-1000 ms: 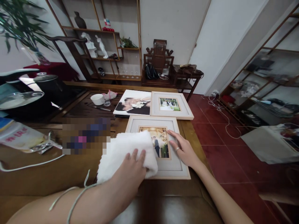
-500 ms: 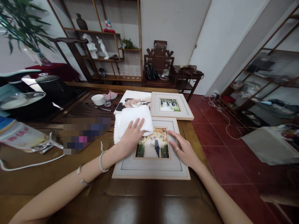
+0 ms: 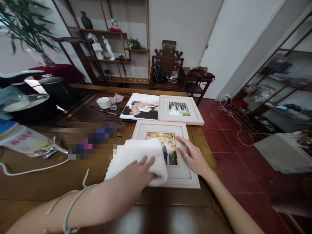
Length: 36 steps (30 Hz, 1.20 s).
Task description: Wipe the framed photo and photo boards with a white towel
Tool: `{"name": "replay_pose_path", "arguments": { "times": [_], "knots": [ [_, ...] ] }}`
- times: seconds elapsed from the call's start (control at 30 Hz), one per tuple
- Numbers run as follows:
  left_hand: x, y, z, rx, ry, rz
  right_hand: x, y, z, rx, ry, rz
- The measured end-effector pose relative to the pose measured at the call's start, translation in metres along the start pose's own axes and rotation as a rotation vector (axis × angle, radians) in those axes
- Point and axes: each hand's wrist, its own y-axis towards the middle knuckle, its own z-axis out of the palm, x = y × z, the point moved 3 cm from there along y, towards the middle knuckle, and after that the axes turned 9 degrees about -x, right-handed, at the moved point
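A white cloth [image 3: 138,156], folded and fluffy, covers the left and lower left of a picture frame [image 3: 189,174] lying flat on the table. My left hand [image 3: 138,174] grips the cloth from above, its fingers curled into the bunched fabric near the frame's lower edge. The frame has a pale wood border, a grey mat and a small photo [image 3: 173,152], partly hidden by the cloth. My right hand [image 3: 193,157] rests flat on the frame's right side, fingers stretched out beside the photo and holding nothing. A ring is on one of its fingers.
Beyond lie a second frame [image 3: 197,113] and a large photo print [image 3: 142,109]. To the left are a white bowl [image 3: 103,103], a plastic bag [image 3: 24,139], a white cord [image 3: 36,170] and pots [image 3: 55,86]. The table's right edge drops to a red tiled floor [image 3: 234,165].
My left hand has drawn the cloth from the frame's upper left down toward its lower edge, uncovering the large print behind. My right hand stays at the frame's right side.
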Motion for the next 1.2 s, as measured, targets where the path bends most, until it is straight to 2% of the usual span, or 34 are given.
{"name": "replay_pose_path", "arguments": {
  "times": [0.07,0.17,0.27,0.37,0.43,0.53,0.67,0.73,0.83,0.93,1.07,1.2],
  "knots": [
    [0.009,0.013,-0.013,-0.010,0.017,-0.074,0.000,0.000,0.000,0.002,-0.004,-0.006],
    [0.031,0.035,-0.023,-0.181,0.091,-0.160,0.000,0.000,0.000,0.002,-0.009,-0.016],
    [0.058,0.053,-0.020,-0.387,0.170,-0.203,-0.001,0.000,0.000,-0.002,-0.007,-0.019],
    [0.079,0.067,-0.015,-0.470,0.208,-0.227,-0.002,0.000,0.000,-0.006,-0.005,-0.021],
    [0.083,0.072,-0.016,-0.450,0.216,-0.203,-0.002,0.000,0.000,-0.007,-0.006,-0.020],
    [0.073,0.068,-0.022,-0.312,0.215,-0.179,-0.001,0.001,0.000,-0.006,-0.001,-0.019],
    [0.033,0.036,-0.019,-0.054,0.132,-0.142,0.000,0.000,0.000,-0.011,0.004,-0.017],
    [0.008,0.015,-0.008,0.055,0.041,-0.041,0.000,0.000,0.000,-0.014,0.007,-0.014],
    [-0.020,-0.007,0.005,-0.002,-0.042,0.088,0.000,0.000,0.001,-0.013,0.007,-0.011],
    [-0.023,-0.006,0.004,-0.063,-0.080,0.115,0.000,0.000,0.000,-0.015,0.003,-0.008],
    [0.005,0.025,-0.009,-0.114,-0.033,0.009,0.000,0.000,0.000,-0.017,0.004,-0.019],
    [0.042,0.058,-0.015,-0.336,0.107,-0.069,-0.001,0.000,0.000,-0.025,0.002,-0.038]
  ]
}}
